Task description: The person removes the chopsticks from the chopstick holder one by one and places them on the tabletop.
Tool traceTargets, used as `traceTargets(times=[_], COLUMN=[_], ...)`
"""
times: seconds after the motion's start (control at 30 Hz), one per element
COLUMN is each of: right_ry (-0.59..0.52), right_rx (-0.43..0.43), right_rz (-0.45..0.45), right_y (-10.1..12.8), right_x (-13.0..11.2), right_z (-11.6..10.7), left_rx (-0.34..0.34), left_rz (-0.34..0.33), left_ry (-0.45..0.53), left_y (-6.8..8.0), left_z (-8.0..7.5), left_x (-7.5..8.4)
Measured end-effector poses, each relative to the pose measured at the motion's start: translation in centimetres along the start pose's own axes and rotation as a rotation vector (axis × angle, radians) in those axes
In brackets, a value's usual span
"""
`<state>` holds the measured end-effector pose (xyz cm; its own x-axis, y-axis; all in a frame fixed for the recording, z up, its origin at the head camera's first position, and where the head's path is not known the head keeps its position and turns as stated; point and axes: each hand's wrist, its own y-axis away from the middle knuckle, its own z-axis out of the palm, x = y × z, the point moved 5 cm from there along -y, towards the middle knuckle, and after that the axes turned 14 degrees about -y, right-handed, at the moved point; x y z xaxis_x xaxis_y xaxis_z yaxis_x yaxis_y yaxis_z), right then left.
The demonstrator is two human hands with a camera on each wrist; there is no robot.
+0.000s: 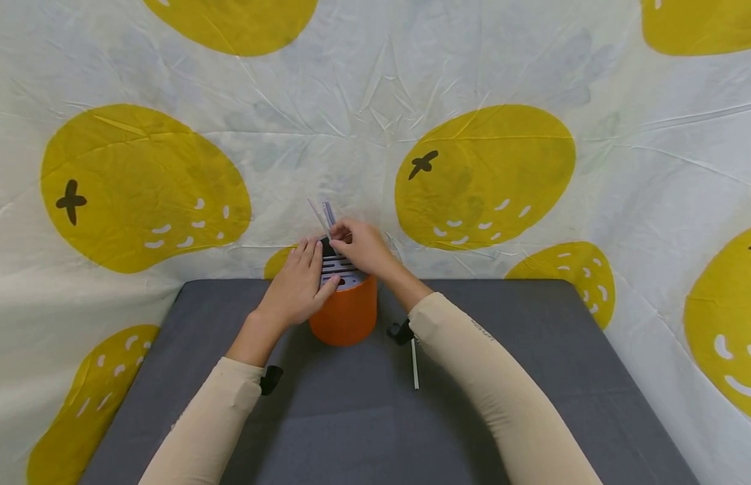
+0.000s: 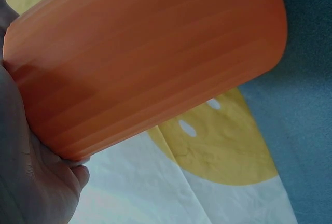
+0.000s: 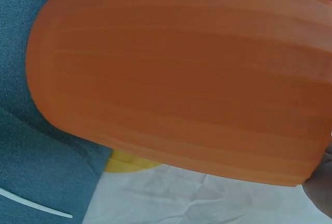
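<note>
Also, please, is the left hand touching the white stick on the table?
No, the left hand rests on the orange container, while the white stick lies apart on the table.

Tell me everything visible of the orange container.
The orange container is opaque, perhaps plastic, with rounded lower edges and faint vertical ribs. It stands upright on the grey table. A pale slotted piece sits at its mouth. The left hand touches its upper edge; whether the right hand touches it is unclear.

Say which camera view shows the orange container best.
The head view: it takes in the orange container from base to slotted top, though the left hand covers part of it. The left and right wrist views show only its outer wall, close up and cut off by the frame.
</note>
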<state>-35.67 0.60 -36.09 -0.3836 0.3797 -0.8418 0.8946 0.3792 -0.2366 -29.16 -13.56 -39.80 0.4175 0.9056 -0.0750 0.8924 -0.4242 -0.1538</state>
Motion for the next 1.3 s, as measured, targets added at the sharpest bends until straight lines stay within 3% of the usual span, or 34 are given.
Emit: traceTargets(times=[0.47,0.77,1.0,1.3], right_ry=[0.000,-0.088,-0.251,-0.459], right_rx=[0.064,0.102,0.171,0.245], right_rz=[-0.039,-0.070,-0.104,-0.262], right_y=[-0.1,0.2,0.8,1.1], right_x=[0.2,-0.4,-1.2,-3.2], right_z=[0.3,-1.0,-3.3,-6.9], left_rx=[0.006,0.005,-0.008,-0.005], left_rz=[0.005,-0.004,-0.004,-0.011], left_ry=[0.002,-0.005,0.002,0.008], left_y=[0.0,-0.2,-0.2,-0.3], left_z=[-0.1,0.1,0.4,0.4], left_x=[0.0,-0.1,0.0,-0.2])
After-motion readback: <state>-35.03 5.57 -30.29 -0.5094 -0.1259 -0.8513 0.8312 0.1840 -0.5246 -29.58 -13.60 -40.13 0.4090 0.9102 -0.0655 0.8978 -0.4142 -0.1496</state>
